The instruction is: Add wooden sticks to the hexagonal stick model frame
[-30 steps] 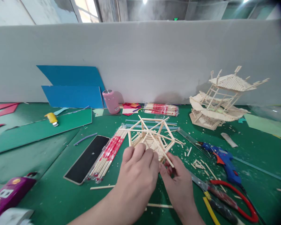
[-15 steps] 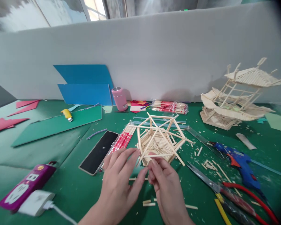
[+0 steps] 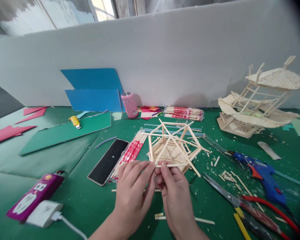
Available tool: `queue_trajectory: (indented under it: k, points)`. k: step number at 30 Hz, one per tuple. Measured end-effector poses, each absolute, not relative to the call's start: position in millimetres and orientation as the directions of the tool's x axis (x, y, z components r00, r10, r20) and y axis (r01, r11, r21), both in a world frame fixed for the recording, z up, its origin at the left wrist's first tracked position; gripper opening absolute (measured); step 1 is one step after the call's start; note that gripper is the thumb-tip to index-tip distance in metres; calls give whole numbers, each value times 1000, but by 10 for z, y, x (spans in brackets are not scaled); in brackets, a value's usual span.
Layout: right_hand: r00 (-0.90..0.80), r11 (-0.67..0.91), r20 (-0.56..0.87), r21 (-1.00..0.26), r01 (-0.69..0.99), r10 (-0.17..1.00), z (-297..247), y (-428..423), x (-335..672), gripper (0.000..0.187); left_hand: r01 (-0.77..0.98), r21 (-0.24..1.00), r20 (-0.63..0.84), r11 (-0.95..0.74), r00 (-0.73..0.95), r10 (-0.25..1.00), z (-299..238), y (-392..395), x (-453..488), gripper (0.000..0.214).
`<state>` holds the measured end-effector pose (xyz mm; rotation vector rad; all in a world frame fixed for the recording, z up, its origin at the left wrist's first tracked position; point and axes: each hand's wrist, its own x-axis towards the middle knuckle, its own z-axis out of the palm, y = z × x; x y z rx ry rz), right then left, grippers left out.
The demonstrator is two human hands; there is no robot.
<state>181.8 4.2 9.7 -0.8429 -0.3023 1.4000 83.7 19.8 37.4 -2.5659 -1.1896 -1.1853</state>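
Note:
A hexagonal model of wooden sticks (image 3: 168, 154) stands in front of me, with a layered stick base and crossed sticks over its top. At its near left corner, my left hand (image 3: 133, 186) is closed, thumb and fingertips pinching the joint where sticks meet. My right hand (image 3: 176, 195) pinches the near horizontal stick (image 3: 176, 165) of the same model close to that corner. The fingertips of both hands almost touch, and they hide the joint itself. Short cut stick pieces (image 3: 160, 218) lie on the green table below my hands.
On the right lie red-handled pliers (image 3: 233, 198) and a blue glue gun (image 3: 263, 178), near stick scraps. A finished stick pavilion (image 3: 255, 110) stands behind them. Left are a phone (image 3: 108, 161), packed sticks (image 3: 133, 148) and a purple power bank (image 3: 35, 196). A pink bottle (image 3: 130, 105) stands at the back.
My left hand has closed from spread fingers to a pinch at the near left corner. My right fingers have risen onto the near stick. The view has shifted slightly.

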Motion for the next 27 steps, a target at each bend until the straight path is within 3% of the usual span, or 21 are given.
queue_trajectory:
  k: [20, 27]
  points:
    - [271, -10, -256, -744, -668, 928, 66, 55, 1795, 18, 656, 122, 727, -745, 452, 518, 363, 296, 845, 20]
    - [268, -8, -261, -730, -683, 928, 88, 46, 1797, 18, 663, 161, 692, -731, 451, 563, 407, 296, 854, 17]
